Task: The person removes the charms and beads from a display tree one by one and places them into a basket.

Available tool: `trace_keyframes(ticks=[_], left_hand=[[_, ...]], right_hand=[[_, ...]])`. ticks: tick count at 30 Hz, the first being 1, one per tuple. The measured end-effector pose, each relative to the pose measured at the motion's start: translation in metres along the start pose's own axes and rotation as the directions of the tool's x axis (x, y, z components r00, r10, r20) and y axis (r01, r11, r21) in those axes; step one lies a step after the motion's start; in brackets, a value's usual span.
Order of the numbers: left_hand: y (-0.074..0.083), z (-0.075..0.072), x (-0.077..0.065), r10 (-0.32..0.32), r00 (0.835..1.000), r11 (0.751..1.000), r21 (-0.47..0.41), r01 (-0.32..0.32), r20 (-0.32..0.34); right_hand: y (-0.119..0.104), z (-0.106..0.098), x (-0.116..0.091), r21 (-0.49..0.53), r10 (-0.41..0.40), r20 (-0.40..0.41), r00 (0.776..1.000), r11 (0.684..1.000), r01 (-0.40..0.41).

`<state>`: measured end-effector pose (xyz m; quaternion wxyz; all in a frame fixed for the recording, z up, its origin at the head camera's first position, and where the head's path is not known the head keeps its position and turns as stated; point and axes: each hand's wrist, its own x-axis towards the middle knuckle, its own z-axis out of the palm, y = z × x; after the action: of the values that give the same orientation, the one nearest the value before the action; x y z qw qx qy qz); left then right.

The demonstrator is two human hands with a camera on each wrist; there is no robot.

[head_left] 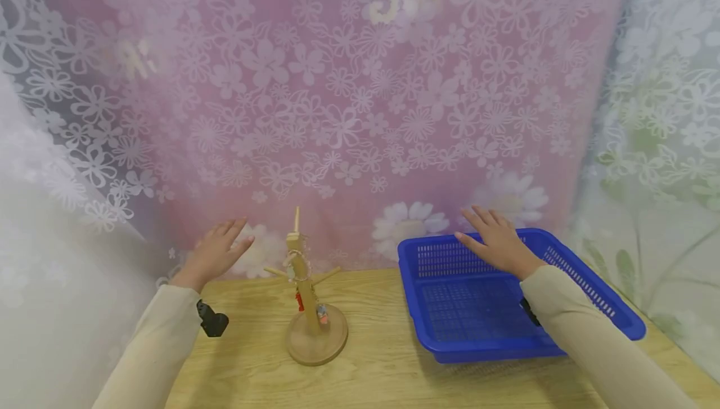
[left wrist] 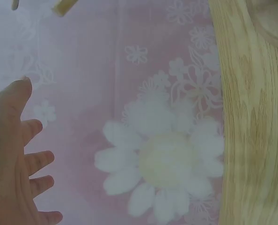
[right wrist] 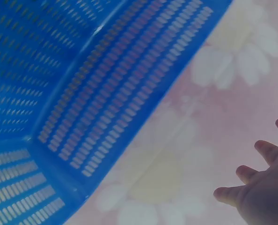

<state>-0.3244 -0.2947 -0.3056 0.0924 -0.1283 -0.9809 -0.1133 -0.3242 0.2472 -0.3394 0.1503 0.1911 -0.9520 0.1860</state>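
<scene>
My left hand [head_left: 216, 254] is raised at the left, fingers spread and holding nothing. In the left wrist view its fingers [left wrist: 39, 161] are apart before the flowered curtain. To its right stands a wooden peg stand [head_left: 304, 277] with a round base. Beaded jewellery loops [head_left: 292, 260] hang round its post, with a red piece [head_left: 300, 301] and a small blue-and-pink piece [head_left: 322, 314] lower down. Above the blue plastic basket [head_left: 419, 309] my right hand [head_left: 497, 243] hovers with straight fingers, also holding nothing. The basket's slotted wall [right wrist: 120, 89] fills much of the right wrist view.
The light wooden table [head_left: 371, 359] carries the stand and the basket. A pink curtain [head_left: 349, 115] with white flowers hangs along the back edge. Pale curtains flank the table, the right one [head_left: 669, 165] near the basket's corner.
</scene>
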Motion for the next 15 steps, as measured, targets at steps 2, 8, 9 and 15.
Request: trace_keyframes(ticks=[2,8,9,15], left_hand=[[0.003,0.0,-0.001,0.02,1.0,1.0,-0.01,-0.02,-0.003],[0.016,0.001,-0.003,0.068,0.997,0.997,-0.026,-0.069,-0.037],[0.019,0.001,-0.003,0.075,0.996,0.997,-0.027,-0.076,-0.042],[0.031,0.004,-0.007,0.091,0.994,0.993,-0.066,-0.094,-0.054]], right_hand=[[-0.006,-0.001,0.0,0.019,-0.013,0.006,1.0,1.0,0.013],[-0.026,-0.001,-0.002,0.02,-0.054,-0.001,0.999,0.998,0.054],[-0.029,0.0,-0.003,0.023,-0.06,-0.007,0.998,0.998,0.06],[-0.047,0.006,-0.006,0.043,-0.098,-0.006,0.995,0.994,0.099]])
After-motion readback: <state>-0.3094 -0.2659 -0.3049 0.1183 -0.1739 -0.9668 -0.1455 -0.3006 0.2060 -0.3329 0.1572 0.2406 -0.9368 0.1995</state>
